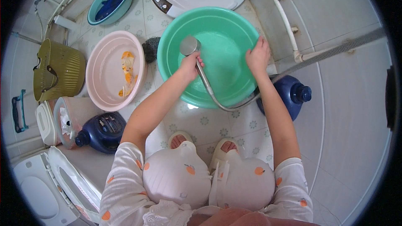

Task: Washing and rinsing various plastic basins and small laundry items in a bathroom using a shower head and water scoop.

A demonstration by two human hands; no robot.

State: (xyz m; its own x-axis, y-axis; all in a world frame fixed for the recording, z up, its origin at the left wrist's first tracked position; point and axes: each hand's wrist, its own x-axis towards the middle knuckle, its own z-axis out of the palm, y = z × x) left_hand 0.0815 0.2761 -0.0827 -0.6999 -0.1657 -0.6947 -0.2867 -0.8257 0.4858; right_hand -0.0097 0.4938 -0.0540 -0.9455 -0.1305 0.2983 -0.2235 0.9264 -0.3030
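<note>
Printed white clothes are covering the person's bent knees, closest to view. Beyond them, the left hand is holding a shower head over a green basin, fingers curling around the handle, while the right hand is gripping the basin's right rim, fingers lying close together. The basin is standing on the tiled floor.

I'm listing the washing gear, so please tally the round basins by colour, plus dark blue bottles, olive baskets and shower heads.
Green basin: 1
Pink basin: 1
Light blue basin: 1
Dark blue bottles: 2
Olive basket: 1
Shower head: 1
Total: 7
</note>
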